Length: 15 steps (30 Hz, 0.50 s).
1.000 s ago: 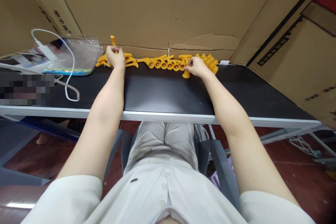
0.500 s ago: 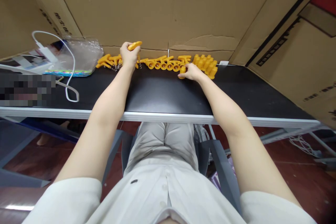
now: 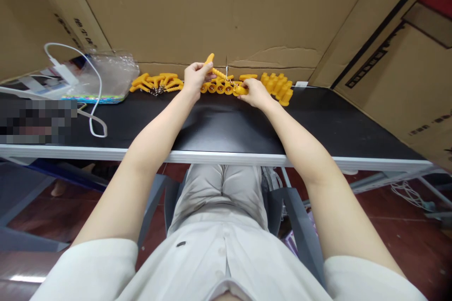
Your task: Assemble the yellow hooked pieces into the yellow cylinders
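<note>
My left hand (image 3: pixel 197 78) is closed on the handle of a yellow corkscrew (image 3: pixel 211 59), raised above the table. The shaft and metal spiral of this corkscrew slant down to the right. My right hand (image 3: pixel 254 92) grips a yellow plastic sleeve (image 3: pixel 241 90), tilted with its round opening toward the left. The spiral's tip is close to that sleeve; whether it is inside I cannot tell. Behind and between the hands lies a row of yellow corkscrew pieces (image 3: pixel 220 88) with round open ends facing me. Left of my left hand are several loose corkscrews (image 3: pixel 155 82) with metal spirals.
Several yellow sleeves (image 3: pixel 277 85) stand grouped at the right, against the cardboard wall (image 3: pixel 226 14). Clear plastic bags (image 3: pixel 109 73) and a white cable (image 3: pixel 100 84) lie on the left of the black table (image 3: pixel 226 127). A metal edge (image 3: pixel 226 157) runs along its front.
My left hand has moved right with the corkscrew, turning its spiral toward the other hand. My right hand has shifted slightly left and tipped the sleeve toward the left.
</note>
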Tool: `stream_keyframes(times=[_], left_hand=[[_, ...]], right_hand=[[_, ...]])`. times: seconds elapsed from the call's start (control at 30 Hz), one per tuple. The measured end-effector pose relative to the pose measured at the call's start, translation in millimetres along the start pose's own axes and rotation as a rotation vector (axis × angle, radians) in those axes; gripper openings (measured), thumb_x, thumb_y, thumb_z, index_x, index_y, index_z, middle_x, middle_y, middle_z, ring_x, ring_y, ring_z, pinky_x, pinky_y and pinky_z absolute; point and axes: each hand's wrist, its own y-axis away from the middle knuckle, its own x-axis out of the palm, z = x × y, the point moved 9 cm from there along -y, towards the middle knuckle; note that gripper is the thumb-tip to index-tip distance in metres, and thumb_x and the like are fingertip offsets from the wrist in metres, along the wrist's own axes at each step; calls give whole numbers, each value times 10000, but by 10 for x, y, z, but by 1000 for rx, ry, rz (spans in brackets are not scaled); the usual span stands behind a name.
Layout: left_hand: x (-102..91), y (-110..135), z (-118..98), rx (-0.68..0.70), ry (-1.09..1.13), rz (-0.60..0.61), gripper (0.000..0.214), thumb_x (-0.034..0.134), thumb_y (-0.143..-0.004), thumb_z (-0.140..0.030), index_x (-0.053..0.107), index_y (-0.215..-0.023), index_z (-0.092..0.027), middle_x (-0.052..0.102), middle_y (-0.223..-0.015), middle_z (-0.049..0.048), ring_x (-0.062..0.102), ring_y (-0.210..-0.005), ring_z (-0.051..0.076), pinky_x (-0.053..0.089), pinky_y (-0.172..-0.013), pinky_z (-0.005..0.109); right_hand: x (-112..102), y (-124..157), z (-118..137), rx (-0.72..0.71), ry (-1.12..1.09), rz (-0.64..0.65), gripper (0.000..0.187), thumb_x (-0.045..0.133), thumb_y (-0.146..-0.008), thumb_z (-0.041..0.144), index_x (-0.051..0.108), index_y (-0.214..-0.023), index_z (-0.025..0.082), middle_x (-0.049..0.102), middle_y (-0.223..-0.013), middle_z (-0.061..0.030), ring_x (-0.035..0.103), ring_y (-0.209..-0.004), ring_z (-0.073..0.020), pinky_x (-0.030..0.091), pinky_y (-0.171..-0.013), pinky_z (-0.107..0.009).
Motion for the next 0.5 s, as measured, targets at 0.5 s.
stream_keyframes(times=[0.5], left_hand=[[2, 158, -13, -83, 8, -46, 455, 940, -962, -230, 506, -830, -220, 755, -814, -1, 866, -921, 213, 673, -761, 201]], right_hand=[[-86, 4, -112, 49, 19, -51, 410, 722, -866, 158, 791, -1267, 109, 779, -1339, -198, 720, -1254, -388, 553, -1149, -521]])
